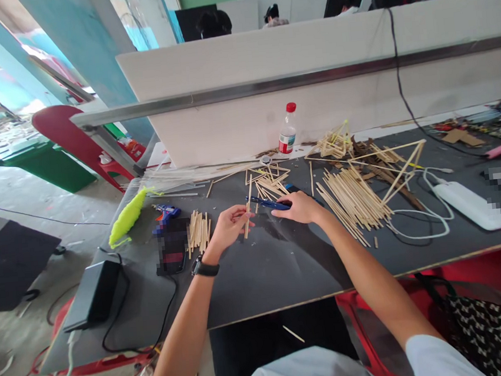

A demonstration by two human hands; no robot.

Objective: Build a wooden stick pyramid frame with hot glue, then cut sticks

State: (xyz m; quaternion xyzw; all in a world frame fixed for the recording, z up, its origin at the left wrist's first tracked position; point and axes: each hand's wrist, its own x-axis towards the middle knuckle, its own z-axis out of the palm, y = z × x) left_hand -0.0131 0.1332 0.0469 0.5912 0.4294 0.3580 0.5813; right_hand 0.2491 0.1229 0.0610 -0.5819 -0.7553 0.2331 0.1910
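Between the fingertips of my left hand (233, 225), a thin wooden stick (249, 215) stands nearly upright above the dark table. My right hand (299, 206) is wrapped round blue-handled pliers (274, 203), whose jaws reach left to the stick near its upper part. Whether the jaws are closed on the wood is too small to tell. Just beyond my hands lies a loose heap of wooden sticks (271, 180). To the left of my left hand is a group of short sticks (199, 231); right of my right hand spreads a larger bundle of longer sticks (352, 197).
A bottle with a red cap (287, 131) stands by the white partition (226, 119). At left are a blue glue gun (165, 217), a phone (172, 249), a yellow-green pouch (130, 216) and a black box (93, 293). A white power strip (476, 204) with cable lies right.
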